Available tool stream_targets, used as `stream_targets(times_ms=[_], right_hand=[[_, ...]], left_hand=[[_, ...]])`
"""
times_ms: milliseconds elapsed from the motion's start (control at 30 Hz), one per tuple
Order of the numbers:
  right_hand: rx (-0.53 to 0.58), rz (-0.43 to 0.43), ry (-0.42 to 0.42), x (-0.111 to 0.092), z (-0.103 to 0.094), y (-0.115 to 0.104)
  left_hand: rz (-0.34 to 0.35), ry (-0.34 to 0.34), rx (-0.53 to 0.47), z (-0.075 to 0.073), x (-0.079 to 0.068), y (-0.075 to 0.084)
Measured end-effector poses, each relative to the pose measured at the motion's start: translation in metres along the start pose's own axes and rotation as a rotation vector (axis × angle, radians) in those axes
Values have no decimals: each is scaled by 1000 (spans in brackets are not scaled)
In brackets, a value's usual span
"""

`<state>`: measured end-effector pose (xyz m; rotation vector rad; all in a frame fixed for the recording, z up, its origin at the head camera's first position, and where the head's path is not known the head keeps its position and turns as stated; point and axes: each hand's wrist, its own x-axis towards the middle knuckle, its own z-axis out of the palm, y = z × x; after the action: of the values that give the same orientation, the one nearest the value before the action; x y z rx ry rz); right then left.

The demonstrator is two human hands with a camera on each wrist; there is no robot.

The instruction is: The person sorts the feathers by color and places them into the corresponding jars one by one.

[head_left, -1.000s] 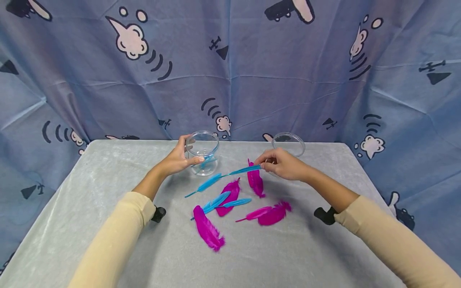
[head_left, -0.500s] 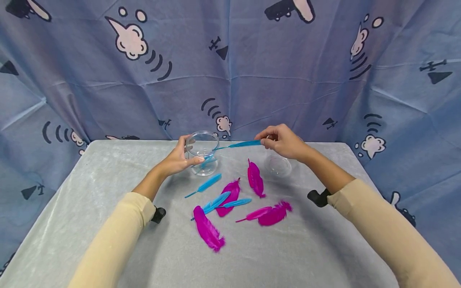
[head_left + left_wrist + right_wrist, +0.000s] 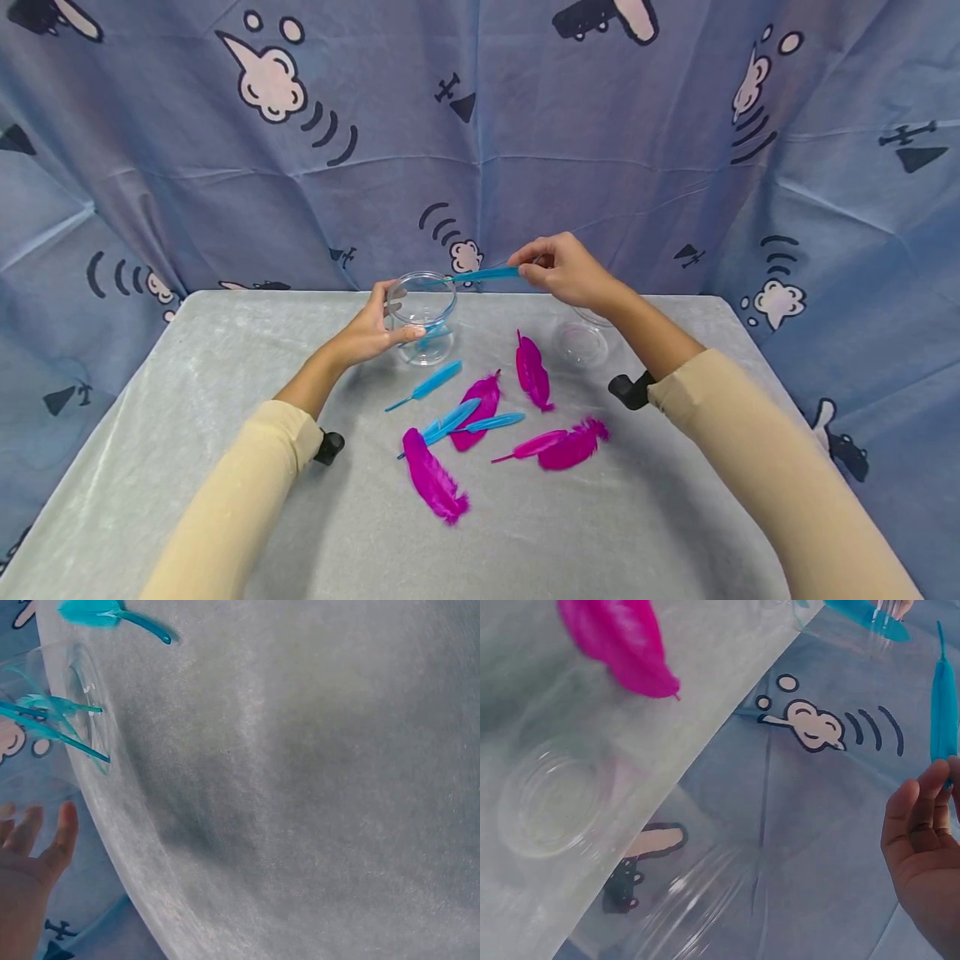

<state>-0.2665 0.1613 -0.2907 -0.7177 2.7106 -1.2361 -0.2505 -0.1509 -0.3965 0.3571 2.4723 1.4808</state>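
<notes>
In the head view my left hand (image 3: 375,329) grips a clear plastic jar (image 3: 423,304) on its left side, thumb in front. Blue feathers lie inside it; their quills show through the wall of the jar (image 3: 86,697) in the left wrist view. My right hand (image 3: 566,267) pinches a blue feather (image 3: 487,273) at its vane end. That feather (image 3: 943,705) points its quill toward the jar's mouth, with the tip at the rim. Several blue feathers (image 3: 435,383) and magenta feathers (image 3: 433,479) lie on the table in front of the jar.
A second clear jar (image 3: 581,343) stands on the right, partly behind my right forearm. The grey cloth-covered table (image 3: 225,350) ends at a patterned blue curtain (image 3: 360,200) just behind both jars. A magenta feather (image 3: 532,372) lies between the jars.
My right hand has lifted the blue feather off the table and carried it up and to the left, to the jar's rim. My left hand and the jar have stayed put.
</notes>
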Motion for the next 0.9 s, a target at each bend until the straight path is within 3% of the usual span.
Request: stream_targets(times_ms=[467, 900], right_hand=[[-65, -27, -14, 15, 20, -13], [-36, -53, -53, 28, 45, -24]], left_hand=[[0, 3, 9, 0, -2, 0], [-6, 5, 2, 0, -2, 0]])
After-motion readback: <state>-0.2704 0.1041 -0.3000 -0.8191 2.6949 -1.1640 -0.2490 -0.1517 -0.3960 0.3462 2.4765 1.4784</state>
